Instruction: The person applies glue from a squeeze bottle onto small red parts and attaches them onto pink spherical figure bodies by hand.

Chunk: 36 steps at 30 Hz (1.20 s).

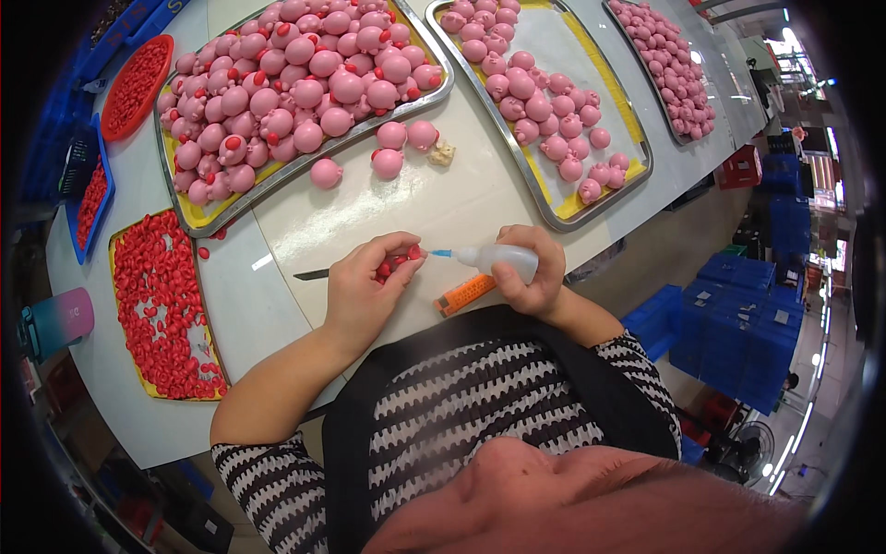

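My left hand [355, 288], near the middle of the table, is closed around several small red pieces. One glossy red piece [414, 251] is pinched between its thumb and forefinger. In my right hand [543, 268] is a translucent squeeze bottle [480, 257], held sideways. The blue needle tip [441, 253] points left at the pinched piece; whether they touch I cannot tell. Beneath the bottle lies an orange printed stick-like object [465, 295]. A thin dark strip, like a blade [312, 274], pokes out left of my left hand. Several loose pink balls [388, 163] lie beyond both hands.
A metal tray [305, 159] heaped with pink balls stands at far left. Another metal tray [637, 138] of pink pieces is to its right, a third tray [660, 74] beyond. Red pieces fill a yellow-edged tray [221, 374], a red bowl [169, 55] and a blue tray [103, 198]. A bottle [69, 319] stands left.
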Tool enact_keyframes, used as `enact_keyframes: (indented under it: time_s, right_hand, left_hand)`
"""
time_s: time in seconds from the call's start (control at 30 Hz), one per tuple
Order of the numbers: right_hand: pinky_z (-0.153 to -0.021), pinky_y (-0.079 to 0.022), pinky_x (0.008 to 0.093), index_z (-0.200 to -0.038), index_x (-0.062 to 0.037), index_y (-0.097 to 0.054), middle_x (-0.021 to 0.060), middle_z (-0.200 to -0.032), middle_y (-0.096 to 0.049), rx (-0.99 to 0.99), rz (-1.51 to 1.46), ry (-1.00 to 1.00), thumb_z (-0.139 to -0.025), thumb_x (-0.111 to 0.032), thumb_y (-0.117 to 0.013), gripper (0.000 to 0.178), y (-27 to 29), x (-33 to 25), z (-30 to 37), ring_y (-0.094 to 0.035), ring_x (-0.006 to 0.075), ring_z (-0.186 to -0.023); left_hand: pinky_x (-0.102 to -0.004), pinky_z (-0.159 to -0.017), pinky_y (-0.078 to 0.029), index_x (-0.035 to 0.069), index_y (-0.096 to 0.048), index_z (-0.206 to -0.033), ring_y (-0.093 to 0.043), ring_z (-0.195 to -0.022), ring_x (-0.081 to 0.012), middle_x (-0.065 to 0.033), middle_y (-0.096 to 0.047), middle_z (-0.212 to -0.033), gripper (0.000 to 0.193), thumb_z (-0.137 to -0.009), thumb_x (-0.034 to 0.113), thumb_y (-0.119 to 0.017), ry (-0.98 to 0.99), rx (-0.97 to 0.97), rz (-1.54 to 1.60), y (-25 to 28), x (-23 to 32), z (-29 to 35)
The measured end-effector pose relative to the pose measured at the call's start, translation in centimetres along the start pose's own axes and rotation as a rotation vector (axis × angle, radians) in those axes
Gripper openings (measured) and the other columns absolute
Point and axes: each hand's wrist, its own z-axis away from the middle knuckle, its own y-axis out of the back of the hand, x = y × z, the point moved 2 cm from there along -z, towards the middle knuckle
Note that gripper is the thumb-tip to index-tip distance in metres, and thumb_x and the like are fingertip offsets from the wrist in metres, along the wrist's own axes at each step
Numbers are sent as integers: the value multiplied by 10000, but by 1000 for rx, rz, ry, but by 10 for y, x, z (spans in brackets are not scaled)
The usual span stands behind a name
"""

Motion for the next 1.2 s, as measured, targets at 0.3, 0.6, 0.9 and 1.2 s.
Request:
enact_keyframes:
  time_s: [0.3,0.6,0.9,1.2]
  right_hand:
    - [-883,-405,291,-1125,-18,-397,115,-1040,-570,-31,-128,-501,-788,37,-576,385,47,0,-15,-526,160,-1024]
    - [-812,-420,317,-1068,-13,-529,125,-1029,-544,185,395,-157,-806,-47,-573,268,118,-23,-24,-518,231,-976]
    - [-762,-390,401,-1033,-54,-549,123,-960,-555,93,1155,-483,-760,-152,-637,303,164,-69,-8,-517,295,-857]
    - [-728,-448,295,-1023,-16,-521,101,-913,-541,201,547,-209,-661,-18,-733,420,115,-124,6,-545,212,-826]
  left_hand:
    - [-232,-648,-491,0,-593,-994,-601,-706,-122,-97,-630,-841,231,-776,47,-657,-6,-33,-8,-35,44,-4]
    - [-207,-651,-474,1,-592,-1008,-571,-721,-94,-73,-610,-861,234,-786,43,-650,98,-93,124,-68,67,-5]
    - [-218,-652,-479,-5,-592,-990,-581,-716,-106,-85,-613,-854,224,-778,36,-650,58,-132,105,-49,98,36]
    - [-227,-639,-479,-5,-601,-968,-589,-700,-116,-91,-613,-836,208,-768,28,-648,79,-150,134,-29,119,71]
